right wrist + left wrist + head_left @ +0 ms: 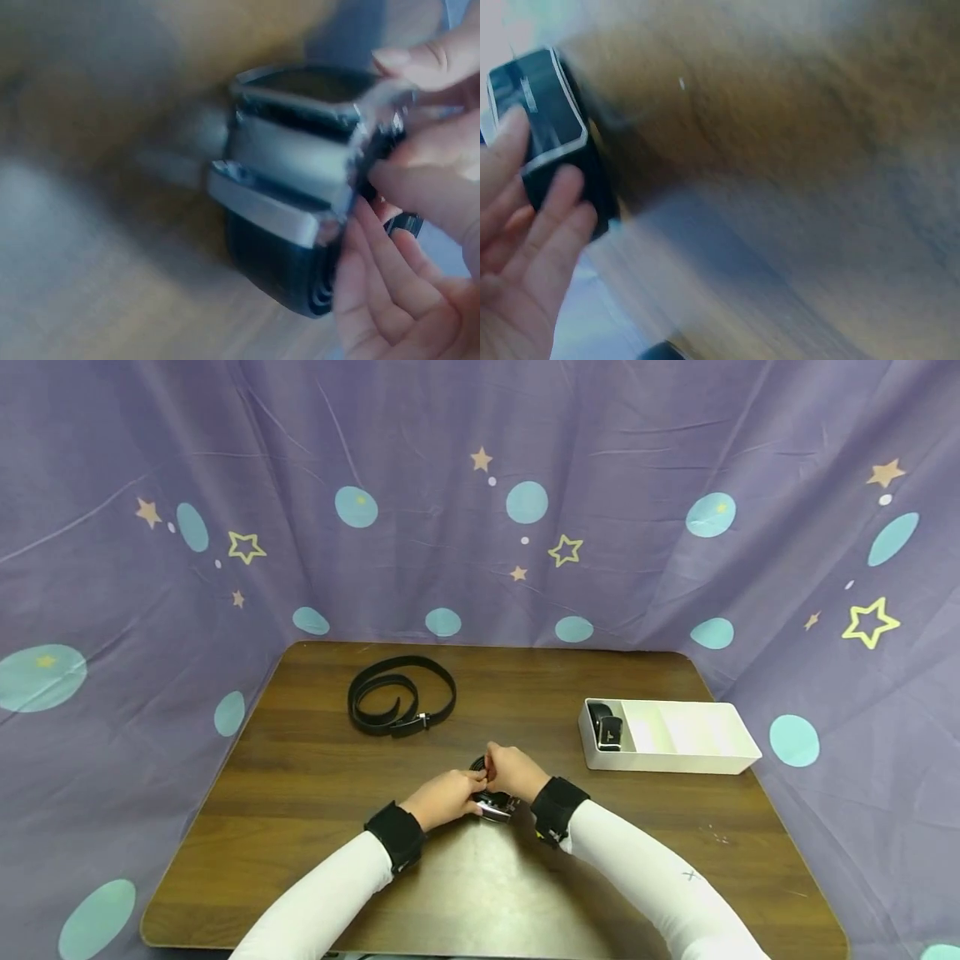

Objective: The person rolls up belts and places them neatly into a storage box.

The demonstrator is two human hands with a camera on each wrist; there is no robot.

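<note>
Near the middle of the table, both hands hold a tightly rolled black belt [497,803] with a shiny silver-framed buckle. My left hand [444,798] grips its left side; in the left wrist view, the thumb lies on the dark buckle plate [544,109] and fingers press the side of the roll. From the right, my right hand [516,772] pinches the roll near its top. The right wrist view shows the silver buckle [292,154] and the stacked leather layers below it, with fingers of both hands crowding the right side. Some fingertips are hidden behind the roll.
A second black belt [442,702] lies loosely coiled at the back left of the wooden table [315,827]. On the right stands a white divided box [667,762], with rolled black belts [609,732] in its left compartment. A purple patterned curtain [450,568] surrounds the table.
</note>
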